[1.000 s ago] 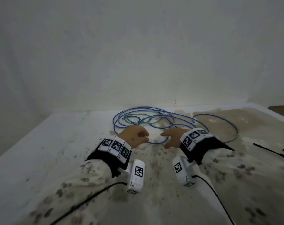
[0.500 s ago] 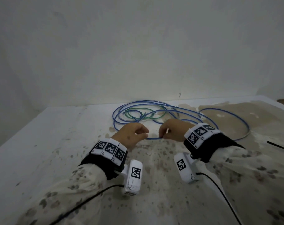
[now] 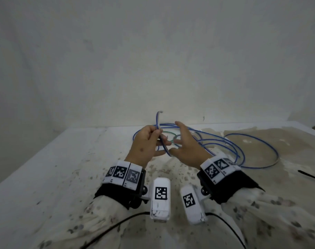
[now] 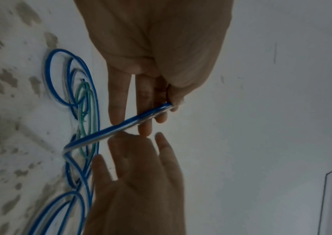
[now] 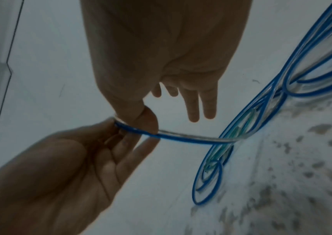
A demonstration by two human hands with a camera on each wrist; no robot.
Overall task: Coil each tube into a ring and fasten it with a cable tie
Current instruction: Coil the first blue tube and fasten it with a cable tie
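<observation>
A long blue tube point(image 3: 165, 149) lies in loose loops on the stained white table point(image 3: 63, 168), with a thinner green tube point(image 3: 168, 132) tangled in the far loops. My left hand point(image 3: 158, 133) pinches the blue tube near its end between thumb and fingers, and the free tip curves up above the hand. The left wrist view shows that pinch point(image 4: 171, 106) and the tube point(image 4: 133, 122) running down to the loops. My right hand point(image 3: 178, 139) hovers just right of it with fingers spread. In the right wrist view its thumb point(image 5: 148, 122) touches the tube point(image 5: 181, 138).
A black cable tie point(image 3: 310, 176) lies on the table at the far right. The tube's widest loop reaches out to the right. A plain wall stands close behind the table. Brown stains cover the near and right parts of the tabletop.
Both hands have risen from the tabletop. The left hand now holds the blue tube's end lifted upright. The right hand, curled half a second ago, has spread open.
</observation>
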